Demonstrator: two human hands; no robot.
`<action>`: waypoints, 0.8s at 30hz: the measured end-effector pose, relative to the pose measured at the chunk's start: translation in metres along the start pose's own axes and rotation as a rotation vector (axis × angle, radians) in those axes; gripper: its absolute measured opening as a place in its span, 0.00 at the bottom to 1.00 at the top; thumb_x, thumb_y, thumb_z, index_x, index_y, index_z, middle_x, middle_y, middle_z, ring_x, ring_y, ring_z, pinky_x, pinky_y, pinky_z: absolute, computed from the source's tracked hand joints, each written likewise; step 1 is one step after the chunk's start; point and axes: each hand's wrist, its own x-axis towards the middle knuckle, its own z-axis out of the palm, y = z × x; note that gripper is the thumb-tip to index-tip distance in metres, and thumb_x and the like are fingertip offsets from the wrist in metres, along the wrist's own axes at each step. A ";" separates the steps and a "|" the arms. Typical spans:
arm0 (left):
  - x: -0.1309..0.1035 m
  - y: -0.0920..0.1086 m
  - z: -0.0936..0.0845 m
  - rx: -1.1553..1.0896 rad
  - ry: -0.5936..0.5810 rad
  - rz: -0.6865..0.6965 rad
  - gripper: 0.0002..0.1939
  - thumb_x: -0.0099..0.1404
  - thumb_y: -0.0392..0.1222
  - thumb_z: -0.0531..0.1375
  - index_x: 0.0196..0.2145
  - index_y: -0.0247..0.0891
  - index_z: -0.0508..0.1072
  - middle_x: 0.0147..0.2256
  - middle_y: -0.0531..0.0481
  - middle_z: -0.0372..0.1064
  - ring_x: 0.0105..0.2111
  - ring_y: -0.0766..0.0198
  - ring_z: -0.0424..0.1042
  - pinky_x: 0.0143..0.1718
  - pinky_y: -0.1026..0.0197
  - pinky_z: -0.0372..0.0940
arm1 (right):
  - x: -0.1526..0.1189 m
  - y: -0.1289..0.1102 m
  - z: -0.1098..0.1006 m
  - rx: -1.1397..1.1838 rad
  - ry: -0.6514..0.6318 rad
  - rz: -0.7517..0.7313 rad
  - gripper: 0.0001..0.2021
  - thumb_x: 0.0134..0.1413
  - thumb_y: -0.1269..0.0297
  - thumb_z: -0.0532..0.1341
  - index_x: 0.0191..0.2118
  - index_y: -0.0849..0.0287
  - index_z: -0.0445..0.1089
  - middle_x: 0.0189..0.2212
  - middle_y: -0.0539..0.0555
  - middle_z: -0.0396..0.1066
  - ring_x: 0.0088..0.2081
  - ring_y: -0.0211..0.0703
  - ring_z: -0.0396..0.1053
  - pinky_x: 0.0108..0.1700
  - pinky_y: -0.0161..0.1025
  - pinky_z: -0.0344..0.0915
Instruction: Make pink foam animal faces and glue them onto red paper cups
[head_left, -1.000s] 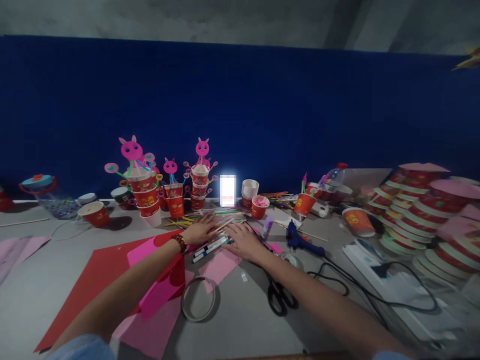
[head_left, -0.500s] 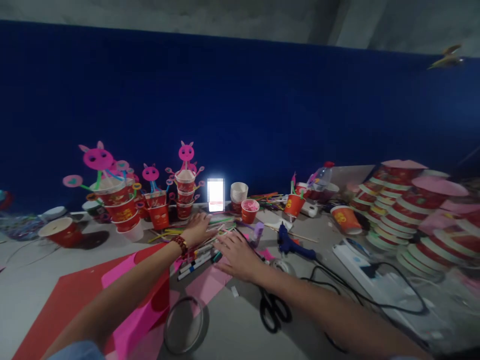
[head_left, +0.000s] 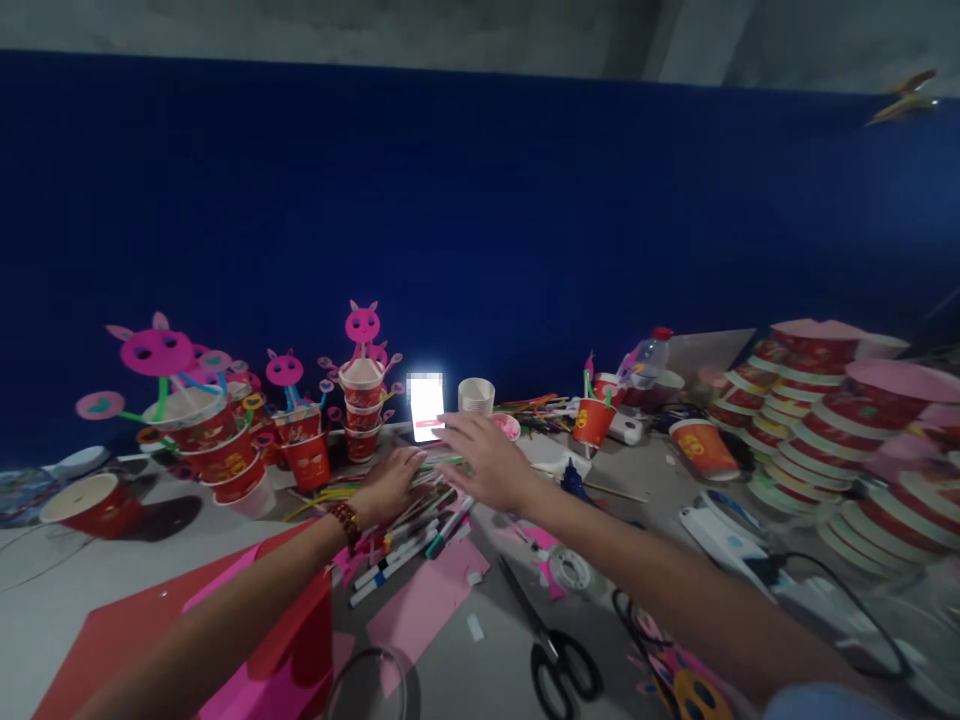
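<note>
My left hand (head_left: 388, 487), with a beaded bracelet at the wrist, rests low over a heap of thin sticks and markers (head_left: 397, 560). Its fingers point toward the lit phone (head_left: 426, 405), and what they may hold is too small to make out. My right hand (head_left: 484, 462) is raised over the heap with its fingers spread and nothing in it; the fingertips overlap the phone's lower right corner in view. Pink paper (head_left: 431, 605) lies below the markers, and black scissors (head_left: 555, 650) lie to its right.
Decorated red cup stacks (head_left: 225, 455) stand at left, more stacked cups (head_left: 817, 430) at right. White cups (head_left: 476, 396) are beside the phone. A blue glue gun (head_left: 574, 482), tape roll (head_left: 570, 570), power strip (head_left: 720, 530) and cables lie right. Red paper (head_left: 142, 620) lies front left.
My right hand has risen and moved toward the phone, uncovering the scissors and tape roll. My left hand has stayed over the sticks. The view has shifted slightly.
</note>
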 end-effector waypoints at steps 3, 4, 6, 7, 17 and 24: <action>-0.013 -0.005 -0.008 -0.029 0.029 -0.001 0.21 0.68 0.51 0.58 0.56 0.42 0.68 0.57 0.42 0.68 0.57 0.52 0.67 0.58 0.52 0.65 | -0.009 0.034 -0.015 0.006 0.125 0.114 0.17 0.64 0.60 0.57 0.55 0.59 0.69 0.57 0.60 0.69 0.59 0.51 0.63 0.61 0.50 0.59; -0.017 -0.007 -0.011 -0.035 0.052 -0.014 0.22 0.69 0.51 0.57 0.57 0.42 0.66 0.59 0.42 0.66 0.58 0.52 0.66 0.59 0.51 0.64 | -0.012 0.046 -0.020 -0.017 0.157 0.184 0.16 0.63 0.61 0.57 0.53 0.60 0.70 0.56 0.60 0.70 0.58 0.50 0.64 0.61 0.48 0.59; -0.024 -0.012 -0.016 -0.046 0.110 -0.051 0.23 0.69 0.51 0.56 0.59 0.42 0.64 0.61 0.41 0.63 0.60 0.51 0.64 0.60 0.49 0.62 | -0.017 0.071 -0.030 -0.065 0.180 0.327 0.15 0.64 0.63 0.56 0.53 0.61 0.70 0.54 0.60 0.71 0.56 0.50 0.66 0.59 0.47 0.61; -0.027 -0.015 -0.018 -0.051 0.144 -0.074 0.22 0.69 0.50 0.56 0.58 0.42 0.63 0.60 0.41 0.64 0.60 0.51 0.64 0.59 0.49 0.63 | -0.019 0.082 -0.034 -0.080 0.188 0.365 0.15 0.64 0.64 0.56 0.52 0.62 0.70 0.52 0.62 0.72 0.53 0.52 0.68 0.57 0.49 0.63; -0.047 -0.037 -0.029 0.060 0.553 -0.378 0.21 0.68 0.44 0.56 0.56 0.38 0.58 0.56 0.36 0.62 0.59 0.48 0.63 0.59 0.45 0.62 | 0.022 0.065 -0.010 -0.020 -0.032 0.295 0.11 0.60 0.66 0.60 0.46 0.60 0.75 0.47 0.59 0.75 0.49 0.51 0.72 0.52 0.44 0.66; -0.048 -0.042 -0.024 0.080 0.449 -0.397 0.25 0.67 0.38 0.55 0.61 0.37 0.60 0.59 0.35 0.62 0.60 0.44 0.62 0.58 0.45 0.62 | 0.085 -0.004 0.080 0.076 -0.251 0.303 0.14 0.63 0.62 0.62 0.52 0.61 0.70 0.49 0.58 0.72 0.46 0.49 0.73 0.48 0.50 0.71</action>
